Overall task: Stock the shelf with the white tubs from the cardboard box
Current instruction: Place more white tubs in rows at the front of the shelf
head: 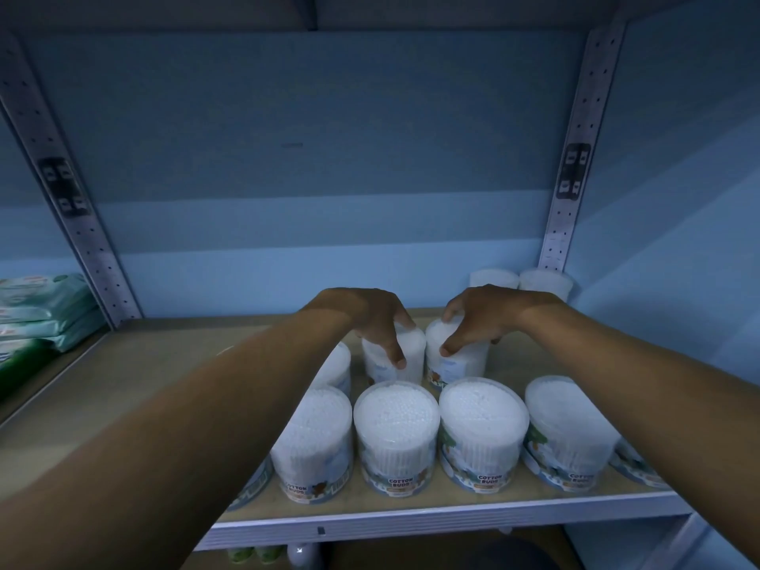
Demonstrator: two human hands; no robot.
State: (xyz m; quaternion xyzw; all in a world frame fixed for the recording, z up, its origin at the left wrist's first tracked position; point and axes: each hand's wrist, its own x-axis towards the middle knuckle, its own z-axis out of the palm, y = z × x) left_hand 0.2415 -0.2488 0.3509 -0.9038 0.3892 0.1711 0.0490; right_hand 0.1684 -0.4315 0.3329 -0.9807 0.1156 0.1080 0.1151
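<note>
Both my arms reach over the front row of white cotton-bud tubs on the wooden shelf [164, 364]. My left hand [370, 318] grips the top of one white tub [411, 355] in the second row. My right hand [477, 314] grips the top of the neighbouring tub [464, 364], and the two tubs stand upright side by side. Several tubs line the shelf's front edge, among them one [397, 434] in the middle and one [483, 429] to its right. Two more tubs [522, 279] stand at the back right corner. The cardboard box is out of view.
Stacked green and white wipe packs [41, 314] lie on the neighbouring shelf at the far left. Perforated metal uprights [575, 158] flank the blue back panel. The left half of the wooden shelf is bare. Small green items [255, 553] show on the shelf below.
</note>
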